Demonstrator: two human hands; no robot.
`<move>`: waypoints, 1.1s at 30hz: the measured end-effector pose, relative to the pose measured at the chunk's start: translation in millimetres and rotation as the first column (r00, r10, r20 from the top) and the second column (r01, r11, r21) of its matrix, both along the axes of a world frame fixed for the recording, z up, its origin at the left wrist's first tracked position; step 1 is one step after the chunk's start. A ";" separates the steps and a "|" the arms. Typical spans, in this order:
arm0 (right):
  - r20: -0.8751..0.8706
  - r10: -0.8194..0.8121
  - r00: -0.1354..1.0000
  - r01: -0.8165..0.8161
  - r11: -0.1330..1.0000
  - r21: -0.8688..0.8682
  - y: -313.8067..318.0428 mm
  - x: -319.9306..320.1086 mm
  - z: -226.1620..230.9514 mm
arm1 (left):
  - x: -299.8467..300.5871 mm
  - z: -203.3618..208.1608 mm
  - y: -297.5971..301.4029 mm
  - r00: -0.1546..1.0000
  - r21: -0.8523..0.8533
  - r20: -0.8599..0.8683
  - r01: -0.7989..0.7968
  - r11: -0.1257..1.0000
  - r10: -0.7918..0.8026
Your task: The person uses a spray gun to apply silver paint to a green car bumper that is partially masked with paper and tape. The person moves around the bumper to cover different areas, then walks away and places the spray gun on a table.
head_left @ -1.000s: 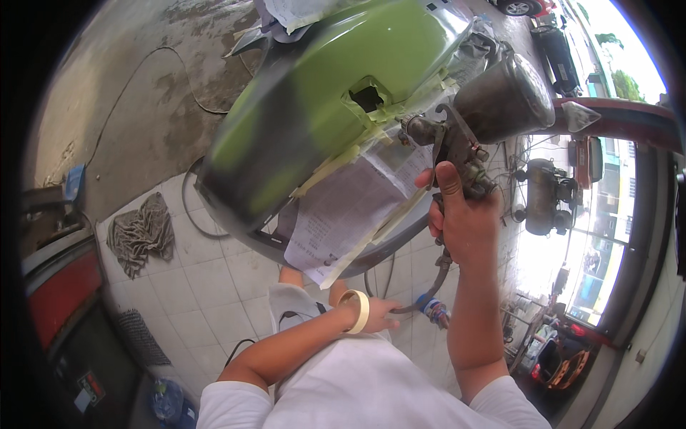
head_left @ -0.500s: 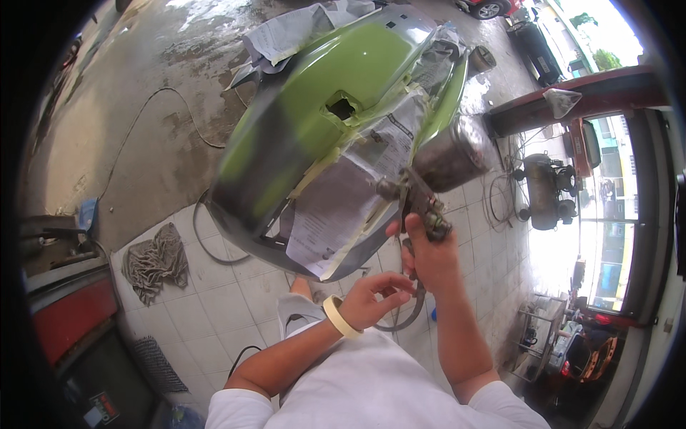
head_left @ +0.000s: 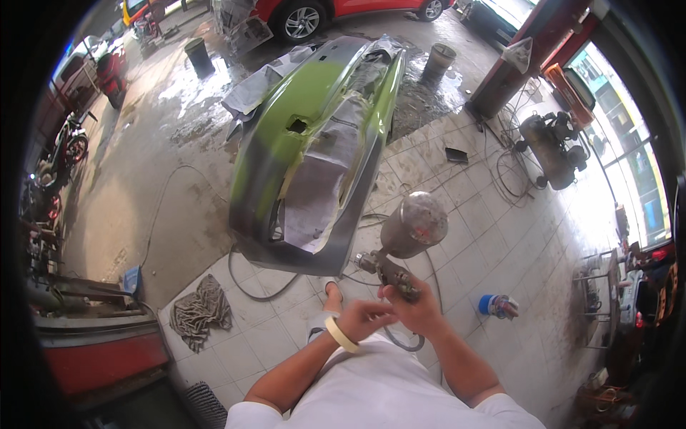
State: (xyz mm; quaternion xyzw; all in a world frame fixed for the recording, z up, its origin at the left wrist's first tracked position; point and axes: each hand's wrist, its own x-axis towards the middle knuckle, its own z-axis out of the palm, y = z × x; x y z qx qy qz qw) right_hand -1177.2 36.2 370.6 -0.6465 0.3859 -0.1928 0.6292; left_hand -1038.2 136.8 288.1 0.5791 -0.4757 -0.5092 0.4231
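Observation:
My right hand (head_left: pixel 416 309) is wrapped round the handle of a metal spray gun (head_left: pixel 389 273) with a large, stained paint cup (head_left: pixel 413 225) on top. The gun's nozzle points left, near the close end of a car bumper (head_left: pixel 268 168) but apart from it. Bright green paint covers much of the bumper, fading to dark grey at the near end. Masking paper (head_left: pixel 314 204) fills its openings. My left hand (head_left: pixel 363 319) is beside the right one, fingers loosely bent and holding nothing visible. A cream ring like a masking tape roll (head_left: pixel 341 334) circles my left wrist.
An air hose (head_left: pixel 261 294) loops over the tiles near the bumper. A crumpled rag (head_left: pixel 201 313) lies left, a blue-and-white can (head_left: pixel 498 306) right. Beyond stand a bucket (head_left: pixel 438 63), a red post (head_left: pixel 525 61), an air compressor (head_left: pixel 552 146) and a red car (head_left: pixel 357 8).
The view has risen and pulled back, showing more floor and the red car. The spray gun has moved away from the bumper, toward my body. My left hand stays close to my right.

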 end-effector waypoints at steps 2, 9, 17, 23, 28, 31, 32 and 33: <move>-0.018 0.046 0.999 -0.048 0.991 -0.125 20.4 -14.6 4.1 | 9.4 -14.2 20.4 0.959 0.089 -0.102 -0.256 0.963 0.264; -0.139 0.219 0.966 -0.241 0.956 -0.166 97.1 -32.5 -20.1 | 33.4 43.0 61.5 0.846 0.108 0.449 -0.370 0.923 0.287; -0.216 0.368 0.904 -0.405 0.900 -0.162 148.4 -5.6 -19.4 | 51.7 62.2 112.2 0.673 0.256 0.734 -0.397 0.881 0.090; -0.213 0.441 0.872 -0.477 0.863 -0.168 190.8 54.2 -18.7 | 104.3 58.0 174.8 0.697 0.261 0.690 -0.492 0.830 0.196; -0.262 0.524 0.810 -0.568 0.813 -0.129 238.6 107.1 -24.4 | 152.6 51.0 243.1 0.714 0.286 0.655 -0.537 0.793 0.248; -0.328 0.551 0.767 -0.606 0.791 -0.089 263.2 138.3 -22.7 | 176.6 40.4 272.3 0.749 0.347 0.605 -0.554 0.757 0.271; -0.361 0.552 0.752 -0.613 0.787 -0.075 271.6 143.5 -22.9 | 182.6 36.3 279.0 0.754 0.331 0.601 -0.537 0.776 0.265; -0.357 0.532 0.768 -0.598 0.795 -0.100 278.4 147.6 -29.9 | 189.3 33.3 284.7 0.759 0.314 0.597 -0.519 0.795 0.260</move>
